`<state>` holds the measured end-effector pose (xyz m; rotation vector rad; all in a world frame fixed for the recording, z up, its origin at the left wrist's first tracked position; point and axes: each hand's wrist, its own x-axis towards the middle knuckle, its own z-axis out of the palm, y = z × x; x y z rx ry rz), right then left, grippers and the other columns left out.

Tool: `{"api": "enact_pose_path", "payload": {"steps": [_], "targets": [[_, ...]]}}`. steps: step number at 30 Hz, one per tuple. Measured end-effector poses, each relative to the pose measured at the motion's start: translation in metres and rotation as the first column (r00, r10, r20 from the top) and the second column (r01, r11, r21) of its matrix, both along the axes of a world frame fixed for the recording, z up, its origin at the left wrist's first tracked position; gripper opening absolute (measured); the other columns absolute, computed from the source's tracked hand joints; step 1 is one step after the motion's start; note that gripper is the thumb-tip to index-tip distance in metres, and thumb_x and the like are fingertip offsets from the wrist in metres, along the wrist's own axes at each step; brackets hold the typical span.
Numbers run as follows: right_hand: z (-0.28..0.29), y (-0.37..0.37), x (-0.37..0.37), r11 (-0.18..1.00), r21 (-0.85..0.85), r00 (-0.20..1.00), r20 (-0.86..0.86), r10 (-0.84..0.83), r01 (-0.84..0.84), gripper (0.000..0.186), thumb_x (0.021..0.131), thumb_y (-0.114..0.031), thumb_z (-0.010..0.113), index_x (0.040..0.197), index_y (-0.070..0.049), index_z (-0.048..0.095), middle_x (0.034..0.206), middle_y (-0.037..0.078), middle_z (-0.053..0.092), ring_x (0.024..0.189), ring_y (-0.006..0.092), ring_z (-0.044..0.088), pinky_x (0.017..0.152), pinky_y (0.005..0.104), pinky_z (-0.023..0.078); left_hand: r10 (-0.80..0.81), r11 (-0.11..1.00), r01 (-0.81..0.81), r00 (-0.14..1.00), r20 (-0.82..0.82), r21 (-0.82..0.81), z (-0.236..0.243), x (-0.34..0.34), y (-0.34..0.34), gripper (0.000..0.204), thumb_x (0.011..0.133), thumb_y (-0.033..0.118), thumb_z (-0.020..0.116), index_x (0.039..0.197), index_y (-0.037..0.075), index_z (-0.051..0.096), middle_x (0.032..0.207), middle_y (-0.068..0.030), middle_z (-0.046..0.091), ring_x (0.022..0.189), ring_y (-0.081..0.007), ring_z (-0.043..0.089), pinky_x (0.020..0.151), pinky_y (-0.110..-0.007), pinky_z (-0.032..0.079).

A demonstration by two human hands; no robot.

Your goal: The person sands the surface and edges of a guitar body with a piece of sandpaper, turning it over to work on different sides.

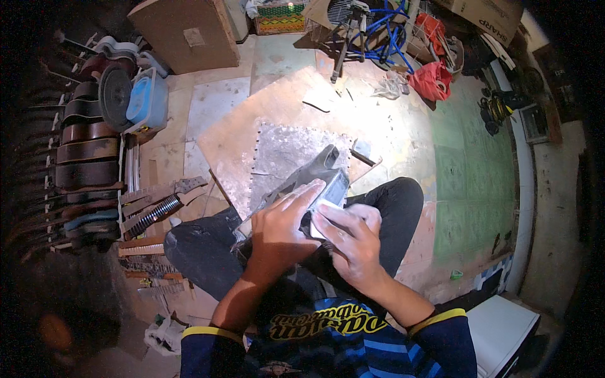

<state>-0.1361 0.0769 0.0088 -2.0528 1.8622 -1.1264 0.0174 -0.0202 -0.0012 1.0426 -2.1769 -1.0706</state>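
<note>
A dark grey, angular piece with a pointed horn, by its shape an electric guitar body, rests over my crossed legs. My left hand is wrapped over its near side and steadies it. Pinched in my right hand is a small whitish pad, which looks like folded sandpaper and presses against the body's near edge. Pale dust coats the fingers of both hands. The underside of the body and part of the pad are hidden by my hands.
A grey foam mat lies on a wooden board before me. A small dark block sits at its right. Guitar bodies line the left; saws lie near my left knee. Farther off are a red bag and blue tubing.
</note>
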Motion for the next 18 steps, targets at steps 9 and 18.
{"api": "enact_pose_path", "payload": {"steps": [9,18], "targets": [[-0.019,-0.006,-0.015,0.996,0.002,0.996,0.009,-0.087,0.087,0.048,0.072,0.005,0.059,0.114,-0.011,0.076,0.126,0.006,0.070,0.092,0.0259,0.057,0.084,0.0395,0.043,0.029,0.999,-0.028,0.999,0.030,-0.024,0.003,-0.003,0.001,0.066,0.068,0.021,0.082,0.131,0.010,0.066,0.124,-0.0162,0.070,0.110,-0.0318,0.070,0.093,-0.040,0.056],[-0.013,0.001,-0.011,1.000,0.008,0.994,0.105,-0.029,0.029,0.054,0.074,0.010,0.053,0.123,-0.005,0.071,0.127,0.012,0.069,0.099,0.0314,0.062,0.086,0.0372,0.045,0.033,0.992,-0.032,0.999,0.004,-0.125,0.001,-0.007,0.007,0.065,0.066,0.019,0.084,0.127,0.005,0.067,0.124,-0.0160,0.070,0.113,-0.0314,0.070,0.095,-0.040,0.056]]}}
